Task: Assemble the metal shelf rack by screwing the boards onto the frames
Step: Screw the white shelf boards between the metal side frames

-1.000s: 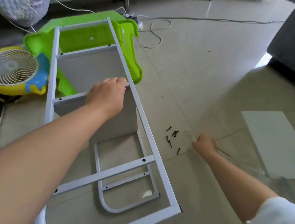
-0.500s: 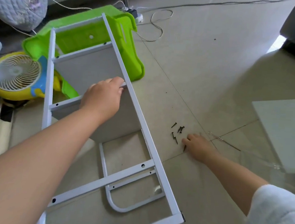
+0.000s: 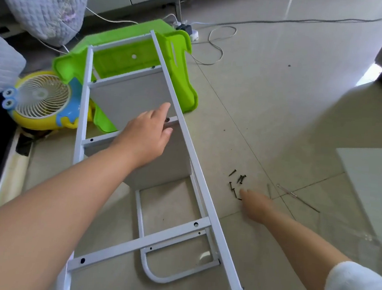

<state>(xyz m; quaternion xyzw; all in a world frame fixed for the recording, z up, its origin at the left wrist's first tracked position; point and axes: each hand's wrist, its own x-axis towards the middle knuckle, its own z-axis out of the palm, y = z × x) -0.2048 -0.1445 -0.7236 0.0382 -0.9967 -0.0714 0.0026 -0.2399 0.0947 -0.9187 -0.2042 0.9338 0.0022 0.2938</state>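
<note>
The white metal frame (image 3: 197,168) lies like a ladder on the tiled floor, with a second frame (image 3: 159,277) under it. A grey board (image 3: 132,99) stands on edge between the two frames. My left hand (image 3: 147,136) rests on a middle crossbar next to a screw hole, fingers stretched out over the board and thumb on the bar's near side. Several dark screws (image 3: 237,180) lie loose on the floor right of the frame. My right hand (image 3: 256,205) reaches to them, with its fingertips touching the nearest ones. A loose white board (image 3: 370,181) lies further right.
A green plastic stool (image 3: 181,75) lies under the frame's far end, and a yellow and blue fan (image 3: 42,101) stands to its left. Cables (image 3: 216,39) and a power strip (image 3: 190,30) run across the floor behind. A clear plastic bag (image 3: 361,238) lies near the loose board.
My left hand's curled fingers have straightened out on the crossbar. My right hand has slid left from the plastic bag to the screws.
</note>
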